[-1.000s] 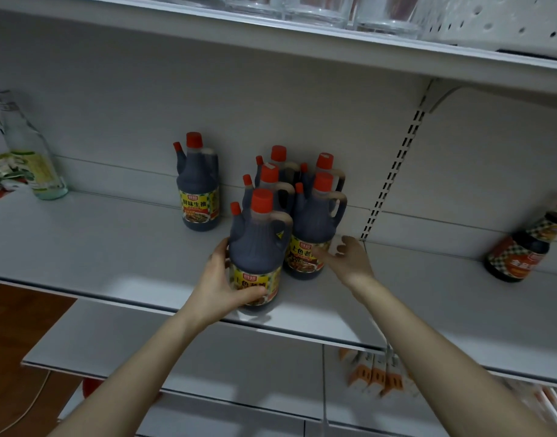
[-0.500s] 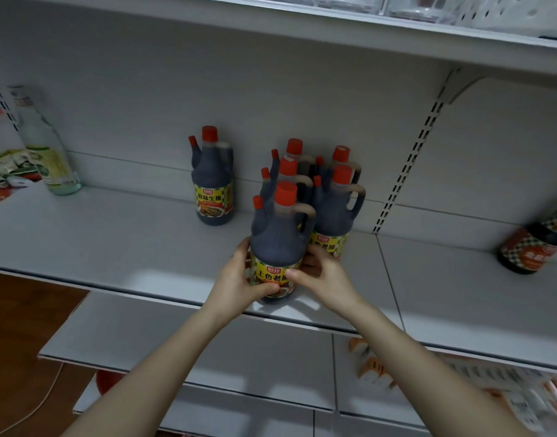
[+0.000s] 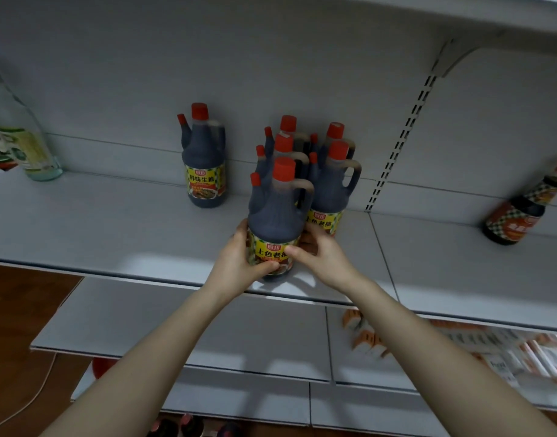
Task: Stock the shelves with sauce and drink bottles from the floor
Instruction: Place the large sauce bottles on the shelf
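Note:
A dark soy sauce bottle (image 3: pixel 277 212) with a red cap and yellow label stands near the front edge of the white shelf (image 3: pixel 113 234). My left hand (image 3: pixel 239 260) grips its lower left side, thumb across the label. My right hand (image 3: pixel 318 253) holds its right side, thumb on the label. Right behind it stands a tight cluster of like bottles (image 3: pixel 329 184). One more soy sauce bottle (image 3: pixel 204 162) stands alone to the left by the back wall.
A clear glass bottle (image 3: pixel 28 143) and packets stand at the shelf's far left. A round jar-like sauce bottle (image 3: pixel 520 216) leans at the right. A slotted upright (image 3: pixel 397 146) divides the bays. Lower shelves hold boxed goods (image 3: pixel 460 345) at right. Wooden floor lies at left.
My right hand moved from beside the rear bottle onto the front bottle's right side, so both hands now hold it. The view has drawn nearer.

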Tool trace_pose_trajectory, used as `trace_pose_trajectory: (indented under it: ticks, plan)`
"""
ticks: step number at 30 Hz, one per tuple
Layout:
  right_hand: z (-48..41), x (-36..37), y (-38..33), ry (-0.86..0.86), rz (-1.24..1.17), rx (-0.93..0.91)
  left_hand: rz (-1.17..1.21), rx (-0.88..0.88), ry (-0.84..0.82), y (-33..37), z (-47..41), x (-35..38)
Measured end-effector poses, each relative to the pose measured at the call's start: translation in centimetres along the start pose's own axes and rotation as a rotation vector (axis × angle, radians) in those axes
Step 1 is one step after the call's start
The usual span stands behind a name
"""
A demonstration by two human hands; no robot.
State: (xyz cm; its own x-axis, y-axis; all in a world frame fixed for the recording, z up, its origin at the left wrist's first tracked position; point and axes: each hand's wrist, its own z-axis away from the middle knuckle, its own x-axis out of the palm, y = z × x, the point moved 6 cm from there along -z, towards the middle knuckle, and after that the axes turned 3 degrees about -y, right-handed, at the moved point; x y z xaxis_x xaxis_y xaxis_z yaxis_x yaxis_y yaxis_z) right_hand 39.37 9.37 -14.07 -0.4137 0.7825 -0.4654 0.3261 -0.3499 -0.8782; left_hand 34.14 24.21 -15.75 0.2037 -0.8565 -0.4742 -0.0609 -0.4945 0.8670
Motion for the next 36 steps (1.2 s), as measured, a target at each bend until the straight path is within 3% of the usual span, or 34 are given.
trace_pose_trajectory:
  ticks: [8,13,21,29,36]
  plan:
    - [2.8,-0.9,1.1,-0.003,0.358,0.055,-0.562,0.050,0.009,0.5,4.1,-2.3]
    - [5.7,0.0,1.3,-0.044,0.477,0.089,-0.736,0.020,0.033,-2.1,10.5,-4.6]
    - [11.4,5.8,0.5,-0.244,0.470,-0.075,-0.702,-0.337,0.128,-4.8,24.4,-4.8]
    - [18.8,13.4,4.9,-0.547,0.499,-0.012,-0.613,-0.657,0.140,-8.6,38.4,-1.5]
    - [23.0,18.0,7.9,-0.654,0.541,0.064,-0.537,-0.823,0.084,-12.5,45.7,0.3]
